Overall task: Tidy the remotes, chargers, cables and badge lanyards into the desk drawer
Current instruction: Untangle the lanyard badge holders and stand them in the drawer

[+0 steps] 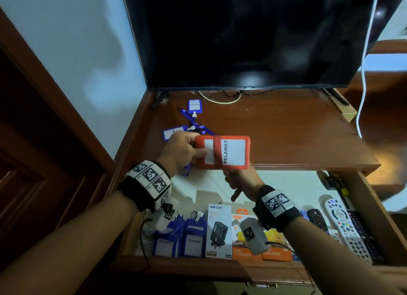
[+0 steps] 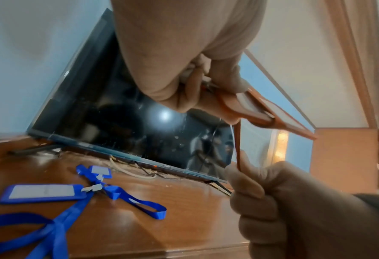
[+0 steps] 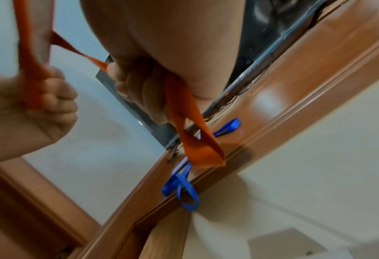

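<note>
At the lower left of the head view the drawer [image 1: 222, 265] already holds two blue badges [image 1: 179, 239], then charger boxes [image 1: 219, 232], then remotes [image 1: 346, 228] at the lower right, so I judge most of the tidying done. Left on the desk [image 1: 275, 127], at centre left, lie two blue lanyards [image 1: 189, 122]. At centre, my left hand [image 1: 184, 150] pinches the orange badge [image 1: 222, 152] by its end, above the desk's front edge; my right hand [image 1: 239, 181] is fisted round its strap [image 1: 217, 150], winding it. Only the left wrist view shows the strap taut between my hands; only the right wrist view shows its loop [image 3: 200, 149] dangling below my fist.
</note>
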Action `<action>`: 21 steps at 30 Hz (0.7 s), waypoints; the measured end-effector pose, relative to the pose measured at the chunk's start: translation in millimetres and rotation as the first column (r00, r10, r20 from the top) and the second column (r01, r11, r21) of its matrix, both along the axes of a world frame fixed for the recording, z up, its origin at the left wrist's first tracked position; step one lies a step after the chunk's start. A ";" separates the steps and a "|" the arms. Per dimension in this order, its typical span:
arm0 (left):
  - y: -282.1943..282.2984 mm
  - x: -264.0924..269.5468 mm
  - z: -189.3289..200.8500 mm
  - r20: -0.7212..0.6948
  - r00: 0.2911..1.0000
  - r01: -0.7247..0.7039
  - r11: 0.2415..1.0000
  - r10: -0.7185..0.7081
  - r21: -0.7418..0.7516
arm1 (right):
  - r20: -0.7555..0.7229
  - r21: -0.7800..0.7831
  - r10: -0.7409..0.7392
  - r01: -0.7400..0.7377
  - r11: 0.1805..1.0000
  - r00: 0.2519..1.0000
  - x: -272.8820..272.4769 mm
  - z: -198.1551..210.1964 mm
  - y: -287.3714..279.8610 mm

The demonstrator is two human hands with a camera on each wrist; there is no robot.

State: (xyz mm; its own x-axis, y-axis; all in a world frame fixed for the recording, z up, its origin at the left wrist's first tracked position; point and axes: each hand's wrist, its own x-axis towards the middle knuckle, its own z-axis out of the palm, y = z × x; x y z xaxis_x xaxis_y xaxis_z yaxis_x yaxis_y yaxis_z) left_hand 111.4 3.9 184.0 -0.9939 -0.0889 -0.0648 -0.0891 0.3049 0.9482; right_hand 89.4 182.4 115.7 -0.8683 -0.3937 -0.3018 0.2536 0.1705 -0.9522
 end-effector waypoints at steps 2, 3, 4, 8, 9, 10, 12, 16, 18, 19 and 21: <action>0.2 -4.0 -5.5 0.033 0.992 -0.121 0.993 0.120 0.018 | 0.030 -0.065 0.000 0.002 0.998 1.000 9.2 -6.5 -10.4; 0.1 -5.1 -8.3 0.044 0.985 -0.170 0.985 0.169 0.019 | 0.029 -0.098 0.005 -0.002 0.995 1.000 13.5 -10.5 -14.1; 0.6 -5.4 -11.2 0.052 0.977 -0.208 0.978 0.206 0.027 | 0.025 -0.118 0.008 -0.005 0.993 1.000 17.0 -14.2 -16.8; 4.4 -5.2 -17.4 0.064 0.956 -0.288 0.957 0.287 0.016 | 0.021 -0.132 0.001 0.002 0.991 1.000 21.6 -24.1 -19.3; 5.3 -5.6 -18.5 0.056 0.951 -0.306 0.952 0.305 0.008 | 0.015 -0.122 0.001 0.001 0.993 1.000 21.7 -23.8 -18.8; 6.3 -5.6 -19.9 0.043 0.943 -0.330 0.944 0.330 0.001 | 0.001 -0.104 0.006 -0.006 0.995 1.000 22.2 -22.4 -18.8; 7.5 -5.8 -23.2 0.024 0.924 -0.382 0.924 0.382 -0.016 | -0.052 -0.061 0.037 -0.040 0.997 0.998 25.2 -16.8 -19.9; 7.1 -5.4 -32.5 0.010 0.909 -0.414 0.908 0.416 -0.059 | -0.159 0.112 0.169 -0.152 0.982 0.973 35.4 1.6 -21.8; 6.3 -2.5 -40.0 -0.024 0.926 -0.375 0.915 0.376 -0.149 | -0.160 0.213 0.250 -0.214 0.953 0.955 39.0 10.3 -20.4; 6.6 -0.3 -43.2 -0.037 0.942 -0.335 0.922 0.334 -0.196 | -0.141 0.248 0.278 -0.238 0.939 0.950 38.8 14.5 -18.5; 8.4 4.9 -50.0 -0.033 0.977 -0.208 0.925 0.209 -0.318 | -0.081 0.276 0.306 -0.274 0.921 0.949 36.1 21.9 -14.0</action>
